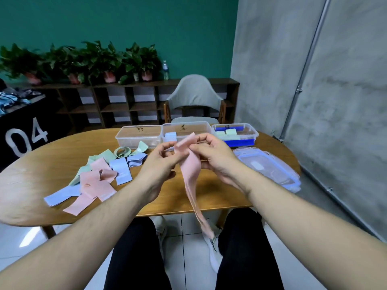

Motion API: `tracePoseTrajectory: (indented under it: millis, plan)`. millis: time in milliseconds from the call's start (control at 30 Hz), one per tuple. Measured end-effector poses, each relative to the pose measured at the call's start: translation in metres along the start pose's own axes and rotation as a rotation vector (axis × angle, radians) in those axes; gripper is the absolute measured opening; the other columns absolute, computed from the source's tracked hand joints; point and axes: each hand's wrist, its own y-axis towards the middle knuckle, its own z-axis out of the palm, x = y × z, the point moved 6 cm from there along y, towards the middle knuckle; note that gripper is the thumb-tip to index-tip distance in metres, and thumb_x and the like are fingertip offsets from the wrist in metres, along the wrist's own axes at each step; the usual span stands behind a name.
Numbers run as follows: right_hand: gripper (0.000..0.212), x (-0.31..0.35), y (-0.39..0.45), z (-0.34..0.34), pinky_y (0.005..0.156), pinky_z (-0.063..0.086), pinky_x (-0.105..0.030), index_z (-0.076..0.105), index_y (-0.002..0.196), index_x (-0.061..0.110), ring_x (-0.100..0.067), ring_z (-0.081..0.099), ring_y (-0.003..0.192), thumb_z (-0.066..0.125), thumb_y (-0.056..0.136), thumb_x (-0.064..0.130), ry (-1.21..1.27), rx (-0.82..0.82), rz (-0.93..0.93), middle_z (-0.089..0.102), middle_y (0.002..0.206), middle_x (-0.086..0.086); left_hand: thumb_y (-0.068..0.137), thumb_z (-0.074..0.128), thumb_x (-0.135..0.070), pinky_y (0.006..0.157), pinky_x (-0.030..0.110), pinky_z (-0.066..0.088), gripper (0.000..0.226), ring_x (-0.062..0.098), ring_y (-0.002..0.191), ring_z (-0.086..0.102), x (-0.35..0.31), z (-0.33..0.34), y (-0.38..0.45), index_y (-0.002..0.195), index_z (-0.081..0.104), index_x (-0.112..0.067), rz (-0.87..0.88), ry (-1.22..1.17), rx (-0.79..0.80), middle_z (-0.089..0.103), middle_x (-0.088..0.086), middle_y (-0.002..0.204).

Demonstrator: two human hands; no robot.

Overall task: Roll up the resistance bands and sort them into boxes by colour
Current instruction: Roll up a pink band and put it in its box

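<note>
Grip: your left hand [165, 162] and right hand [211, 152] both pinch the upper end of a pink band [189, 170], fingers curled round it, held up above the table.

Loose bands: to your left a pile of bands [98, 174] in pink, blue and green lies flat and overlapping on the wooden table [37, 181], reaching close to the near rim.

Table edge: the curved near rim runs under your forearms; bare wood lies between the pile and your hands, and more just right of the hanging band.

Left box: a clear box [138, 136] stands at the far side, with writing on it that you cannot read here.

Middle box: a second clear box [186, 130] touches the first and holds a rolled blue band [170, 136].

Right box: a clear box with blue clips [235, 133] holds pale green rolls [227, 132].

Lids: stacked clear lids [270, 166] sit by the table's right rim, near your right wrist.

Band axis: the pink band's long axis runs close to vertical, top end at your fingertips, lower end trailing past the near rim toward your knees, slanting slightly right.
</note>
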Motion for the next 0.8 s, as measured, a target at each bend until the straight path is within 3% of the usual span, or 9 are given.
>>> tracePoseTrajectory:
  millis: [167, 267, 367, 467, 567, 667, 800]
  plan:
    - [0.019, 0.002, 0.004, -0.007, 0.076, 0.053, -0.036, 0.065, 0.103, 0.022, -0.021, 0.067, 0.095, 0.071, 0.088, 0.012, -0.034, -0.041, -0.015, 0.074, 0.097, -0.005, 0.090, 0.071, -0.028, 0.073, 0.030, 0.048, 0.014, 0.013, 0.083, 0.065, 0.004, 0.006, -0.003, 0.098, 0.073, -0.017, 0.003, 0.086, 0.038, 0.075, -0.001, 0.092]
    - [0.021, -0.011, 0.003, -0.014, 0.080, 0.057, -0.038, 0.064, 0.109, 0.026, -0.019, 0.066, 0.103, 0.072, 0.089, 0.026, -0.036, -0.065, 0.066, 0.070, 0.107, -0.002, 0.093, 0.067, -0.026, 0.065, 0.027, 0.050, 0.012, 0.011, 0.078, 0.063, 0.006, 0.007, 0.004, 0.099, 0.073, -0.017, -0.001, 0.060, 0.014, 0.074, 0.001, 0.089]
    - [0.027, -0.031, 0.002, -0.019, 0.087, 0.059, -0.043, 0.068, 0.114, 0.022, -0.022, 0.069, 0.103, 0.067, 0.093, 0.039, -0.071, 0.030, 0.226, 0.071, 0.111, -0.005, 0.095, 0.065, -0.026, 0.062, 0.026, 0.053, 0.012, 0.018, 0.084, 0.062, 0.013, 0.007, 0.020, 0.098, 0.071, -0.016, -0.059, 0.010, 0.017, 0.070, 0.009, 0.092]
    - [0.023, -0.042, 0.009, -0.026, 0.083, 0.061, -0.038, 0.070, 0.111, 0.019, -0.021, 0.072, 0.095, 0.064, 0.095, 0.035, -0.152, 0.044, 0.264, 0.074, 0.104, -0.005, 0.097, 0.062, -0.027, 0.070, 0.030, 0.057, 0.016, 0.021, 0.089, 0.068, 0.018, 0.012, 0.038, 0.104, 0.068, -0.014, -0.097, 0.044, 0.052, 0.073, 0.011, 0.099]
    - [0.016, -0.045, 0.025, -0.034, 0.069, 0.059, -0.028, 0.069, 0.106, 0.018, -0.012, 0.068, 0.077, 0.065, 0.095, 0.029, -0.219, -0.001, 0.244, 0.073, 0.091, -0.004, 0.098, 0.059, -0.021, 0.069, 0.030, 0.058, 0.015, 0.020, 0.089, 0.071, 0.023, 0.013, 0.060, 0.109, 0.065, -0.012, -0.125, 0.040, 0.050, 0.074, 0.009, 0.099]
    - [0.016, -0.055, 0.044, -0.041, 0.070, 0.061, -0.033, 0.069, 0.106, 0.019, -0.016, 0.067, 0.076, 0.066, 0.095, 0.029, -0.238, -0.023, 0.267, 0.074, 0.095, -0.011, 0.096, 0.062, -0.015, 0.066, 0.031, 0.057, 0.019, 0.018, 0.085, 0.071, 0.036, 0.011, 0.087, 0.115, 0.062, -0.014, -0.170, 0.032, 0.027, 0.073, 0.008, 0.100]
    - [0.020, -0.085, 0.065, -0.049, 0.077, 0.062, -0.039, 0.069, 0.107, 0.023, -0.016, 0.068, 0.077, 0.061, 0.097, 0.039, -0.326, -0.016, 0.385, 0.073, 0.090, -0.004, 0.096, 0.060, -0.008, 0.063, 0.033, 0.058, 0.024, 0.019, 0.081, 0.070, 0.063, 0.015, 0.121, 0.117, 0.060, -0.019, -0.239, 0.006, 0.012, 0.074, 0.007, 0.096]
